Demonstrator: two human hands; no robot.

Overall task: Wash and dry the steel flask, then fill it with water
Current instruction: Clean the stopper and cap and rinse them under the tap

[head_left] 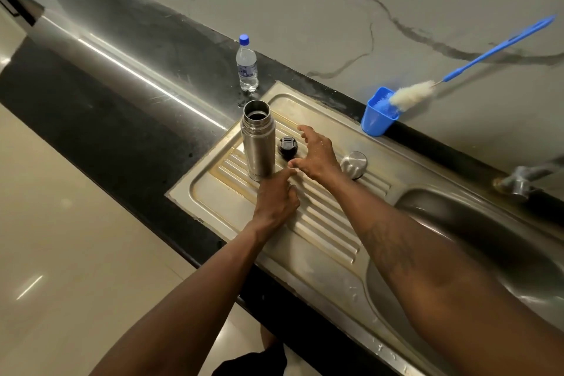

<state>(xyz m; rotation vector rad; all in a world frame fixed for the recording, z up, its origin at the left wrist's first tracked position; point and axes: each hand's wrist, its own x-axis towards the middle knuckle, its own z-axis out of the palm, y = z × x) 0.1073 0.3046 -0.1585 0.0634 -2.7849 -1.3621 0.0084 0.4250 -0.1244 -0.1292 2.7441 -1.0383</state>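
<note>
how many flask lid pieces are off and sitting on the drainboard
2. The black stopper sits just right of the steel flask; the steel cap sits farther right, past the right hand, which could hide another.

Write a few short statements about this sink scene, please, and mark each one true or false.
1. The steel flask stands upright and open on the drainboard. True.
2. The black stopper is screwed into the flask. False: it lies on the drainboard beside it.
3. The water bottle has its blue cap on. True.
4. The bottle brush lies in the sink basin. False: it stands in the blue cup.
5. The right hand grips the steel cap. False: it holds nothing; the cap sits on the drainboard.
</note>
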